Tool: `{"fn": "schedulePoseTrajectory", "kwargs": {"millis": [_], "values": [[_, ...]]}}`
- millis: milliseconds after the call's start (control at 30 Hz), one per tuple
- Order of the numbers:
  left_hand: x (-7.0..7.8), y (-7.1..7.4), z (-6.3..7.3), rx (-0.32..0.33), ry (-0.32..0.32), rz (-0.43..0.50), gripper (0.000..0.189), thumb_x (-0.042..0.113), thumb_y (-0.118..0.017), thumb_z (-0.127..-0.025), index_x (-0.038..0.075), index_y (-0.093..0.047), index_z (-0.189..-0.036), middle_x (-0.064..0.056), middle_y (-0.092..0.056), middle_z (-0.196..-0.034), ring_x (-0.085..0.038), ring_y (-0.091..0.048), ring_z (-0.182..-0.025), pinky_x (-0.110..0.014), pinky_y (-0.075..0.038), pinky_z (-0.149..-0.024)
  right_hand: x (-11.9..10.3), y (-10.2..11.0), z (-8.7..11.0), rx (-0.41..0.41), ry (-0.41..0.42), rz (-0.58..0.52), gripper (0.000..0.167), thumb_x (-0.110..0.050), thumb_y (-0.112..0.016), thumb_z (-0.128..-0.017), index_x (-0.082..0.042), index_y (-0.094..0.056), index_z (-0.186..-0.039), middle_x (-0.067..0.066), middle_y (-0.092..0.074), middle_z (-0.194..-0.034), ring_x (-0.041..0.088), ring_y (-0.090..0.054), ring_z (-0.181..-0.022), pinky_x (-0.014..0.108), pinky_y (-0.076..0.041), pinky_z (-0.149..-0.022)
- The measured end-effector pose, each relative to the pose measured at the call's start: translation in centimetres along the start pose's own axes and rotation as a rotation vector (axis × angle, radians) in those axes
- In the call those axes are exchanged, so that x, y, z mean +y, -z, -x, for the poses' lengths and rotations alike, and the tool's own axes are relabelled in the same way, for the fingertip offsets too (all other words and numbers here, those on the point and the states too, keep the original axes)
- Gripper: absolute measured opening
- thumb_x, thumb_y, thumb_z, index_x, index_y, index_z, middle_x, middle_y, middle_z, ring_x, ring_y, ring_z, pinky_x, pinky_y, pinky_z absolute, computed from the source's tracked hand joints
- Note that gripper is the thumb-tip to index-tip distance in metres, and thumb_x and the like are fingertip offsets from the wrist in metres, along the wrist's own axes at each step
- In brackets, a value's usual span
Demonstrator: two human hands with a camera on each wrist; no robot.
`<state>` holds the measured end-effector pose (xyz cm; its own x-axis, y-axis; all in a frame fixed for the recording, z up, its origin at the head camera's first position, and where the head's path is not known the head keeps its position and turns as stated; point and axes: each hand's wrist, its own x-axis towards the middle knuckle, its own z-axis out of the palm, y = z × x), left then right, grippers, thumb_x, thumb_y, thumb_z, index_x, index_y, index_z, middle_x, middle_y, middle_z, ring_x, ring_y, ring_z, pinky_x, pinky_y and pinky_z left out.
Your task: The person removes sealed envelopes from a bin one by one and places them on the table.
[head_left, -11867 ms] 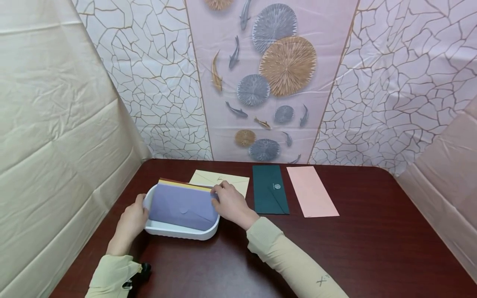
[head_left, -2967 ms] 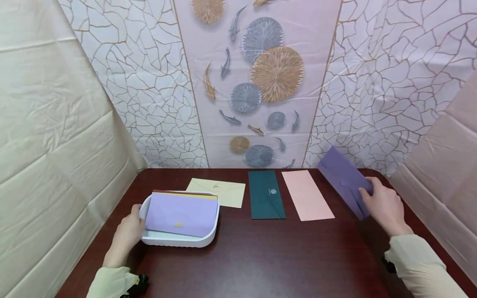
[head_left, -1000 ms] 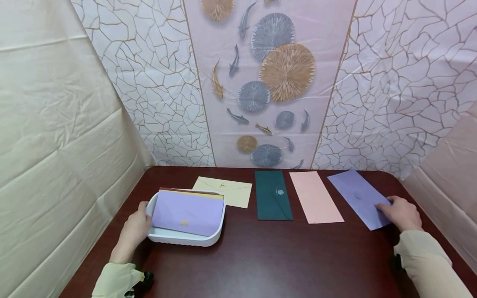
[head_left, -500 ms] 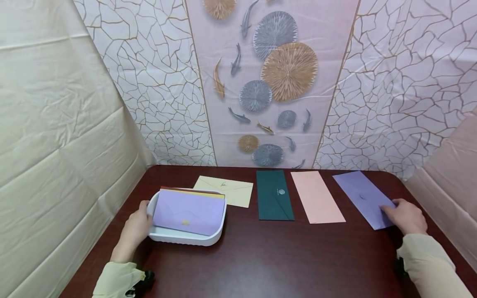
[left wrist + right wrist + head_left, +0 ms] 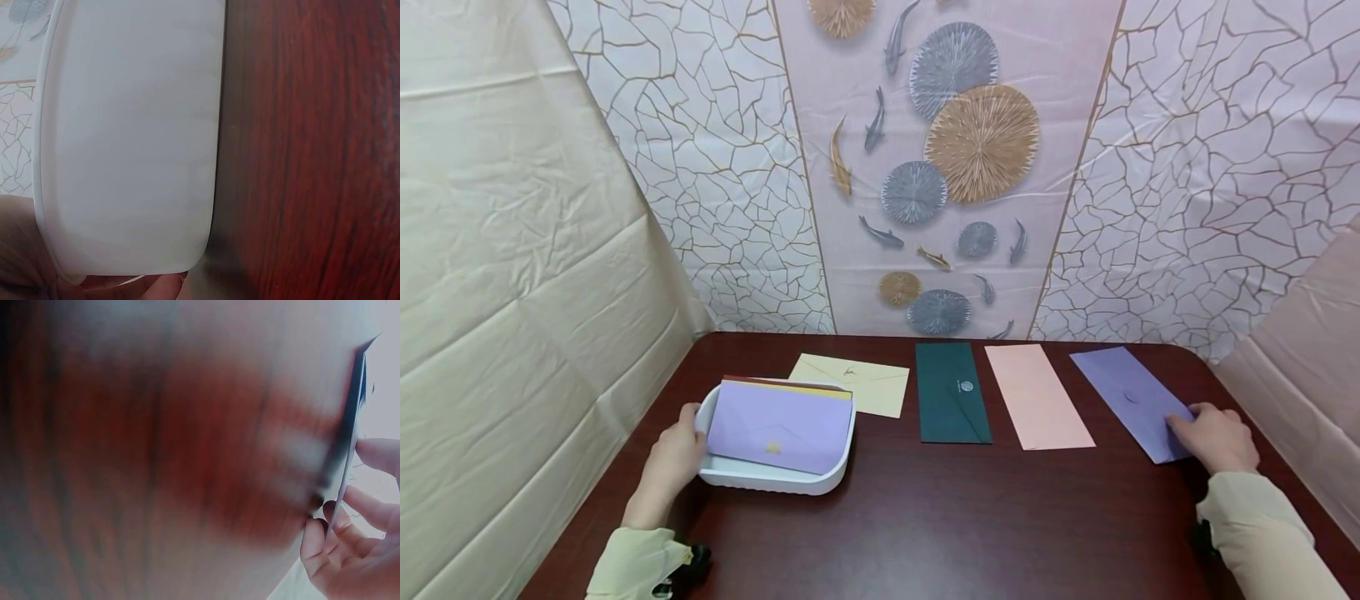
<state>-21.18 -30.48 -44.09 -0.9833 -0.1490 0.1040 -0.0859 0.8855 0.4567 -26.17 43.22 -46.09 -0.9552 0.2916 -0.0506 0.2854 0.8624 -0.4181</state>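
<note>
At the left end of a white plastic basket (image 5: 767, 482), my left hand (image 5: 673, 458) grips the wall; the left wrist view has fingertips (image 5: 164, 286) showing at the basket's underside. A lavender envelope (image 5: 778, 425) with a gold mark leans in front inside it, and yellow and brown edges show behind. Far to the right, my right hand (image 5: 1219, 437) pinches the near right corner of a purple envelope (image 5: 1127, 400) lying slanted on the table. In the right wrist view this envelope (image 5: 351, 447) appears edge-on, between the thumb and fingers.
Along the back of the dark red-brown table (image 5: 940, 525) lie a cream envelope (image 5: 868, 385), partly behind the basket, a dark green envelope (image 5: 951, 400) and a pink envelope (image 5: 1039, 398). Patterned cloth (image 5: 925, 167) hangs behind the table, and plain cloth drapes both sides.
The purple envelope, in front in the basket at first, was carried right and lowered flat beside the pink one. A lavender envelope now shows in front. Over the last half second, barely anything moves.
</note>
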Motion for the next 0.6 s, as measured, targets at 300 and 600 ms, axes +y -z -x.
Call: {"fn": "schedulePoseTrajectory", "kwargs": {"millis": [300, 600], "values": [[0.02, 0.09, -0.12, -0.003, 0.005, -0.001, 0.042, 0.002, -0.046, -0.096, -0.011, -0.037, -0.135, -0.042, -0.059, -0.11, -0.055, -0.063, -0.092, -0.063, -0.049, -0.073, 0.12, -0.34, 0.01, -0.03, -0.033, -0.008, 0.072, -0.043, -0.05, -0.098, 0.016, -0.035, -0.137, 0.048, -0.031, -0.123, 0.069, -0.035, -0.112, 0.069, -0.041, -0.08], [-0.1, 0.06, -0.11, -0.015, 0.017, 0.0, 0.043, 0.003, -0.044, -0.097, -0.011, -0.036, -0.136, -0.042, -0.058, -0.112, -0.055, -0.062, -0.094, -0.063, -0.049, -0.075, 0.01, -0.38, 0.06, -0.03, -0.025, -0.003, 0.07, -0.041, -0.05, -0.099, 0.017, -0.036, -0.135, 0.048, -0.03, -0.123, 0.069, -0.033, -0.112, 0.07, -0.04, -0.081]]}}
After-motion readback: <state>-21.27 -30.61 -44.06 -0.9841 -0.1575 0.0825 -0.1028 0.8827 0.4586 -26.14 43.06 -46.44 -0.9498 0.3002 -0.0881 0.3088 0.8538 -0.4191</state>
